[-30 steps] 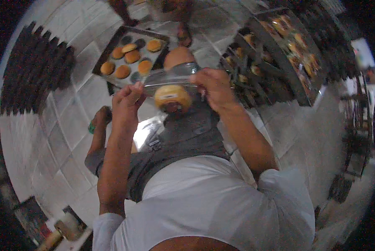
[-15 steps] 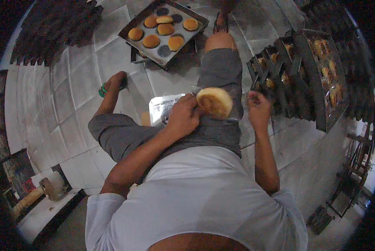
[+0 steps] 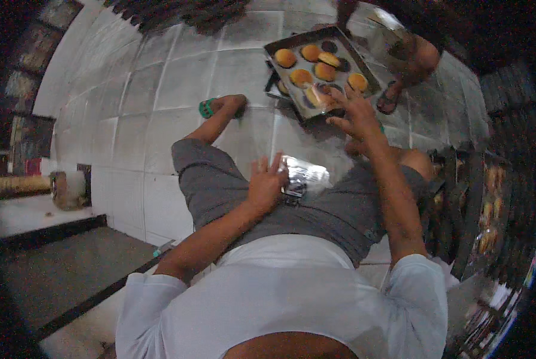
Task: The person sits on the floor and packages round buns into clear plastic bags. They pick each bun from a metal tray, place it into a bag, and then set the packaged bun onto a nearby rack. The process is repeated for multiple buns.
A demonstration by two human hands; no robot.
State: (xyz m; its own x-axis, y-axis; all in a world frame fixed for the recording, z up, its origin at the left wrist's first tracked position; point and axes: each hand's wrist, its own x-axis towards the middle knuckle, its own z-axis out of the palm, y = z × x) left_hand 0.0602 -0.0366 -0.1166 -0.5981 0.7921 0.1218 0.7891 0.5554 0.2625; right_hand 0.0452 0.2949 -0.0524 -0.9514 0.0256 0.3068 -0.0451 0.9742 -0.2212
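My left hand [image 3: 266,184] lies with its fingers spread at the left edge of a shiny, clear plastic packet [image 3: 307,173] between my thighs. My right hand [image 3: 356,116] reaches forward over the near right edge of a dark metal tray [image 3: 366,63], its fingers stretched apart. Round golden buns [image 3: 325,72] sit on the pale tray liner, and one sliced-looking bun [image 3: 329,58] leans on another. Beside my right fingertips, a bun under glossy clear plastic [image 3: 317,97] is blurred; whether I touch it I cannot tell.
Another tray [image 3: 274,87] shows beneath the bun tray. Beyond it are another person's leg and sandalled foot [image 3: 389,97]. Dark trays with longer breads [image 3: 489,203] stand at my right. A ledge with a pale container [image 3: 69,190] is at far left.
The plastic-covered bun has left my left hand, which now rests by the packet. My right hand has moved forward to the tray. The view has swung left.
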